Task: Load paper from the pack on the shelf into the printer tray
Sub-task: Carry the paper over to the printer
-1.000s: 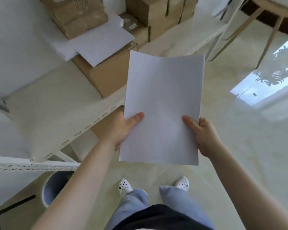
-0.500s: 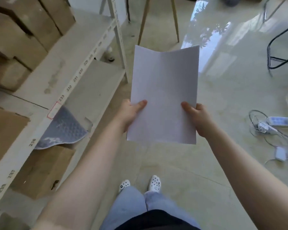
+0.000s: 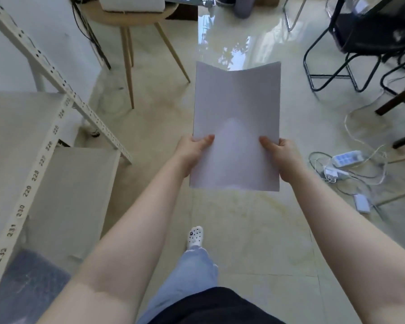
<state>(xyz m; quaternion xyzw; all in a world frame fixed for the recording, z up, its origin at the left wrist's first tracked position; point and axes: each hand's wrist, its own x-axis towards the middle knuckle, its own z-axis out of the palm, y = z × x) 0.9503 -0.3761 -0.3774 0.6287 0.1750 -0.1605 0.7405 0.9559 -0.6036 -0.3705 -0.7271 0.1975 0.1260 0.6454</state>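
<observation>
Both hands pinch the paper (image 3: 236,118) above the floor (image 3: 243,230). Left grip (image 3: 192,150) clamps its left edge, right grip (image 3: 283,157) its right.

Glossy cream tiled floor (image 3: 243,230), wooden-legged stool (image 3: 129,26) at top left, black metal chair frame (image 3: 337,57) at top right, white power strip (image 3: 346,158) amid tangled cables, small white adapter (image 3: 361,202) nearby

Fingers of the left hand (image 3: 193,148) and right hand (image 3: 282,155) lie hidden beneath the paper (image 3: 236,127); only the thumbs show. How many sheets are held cannot be told. The shelf (image 3: 28,136), black chair (image 3: 369,31) and wooden stool (image 3: 136,17) are cut by frame edges. One shoe (image 3: 195,236) shows; the other is concealed.
</observation>
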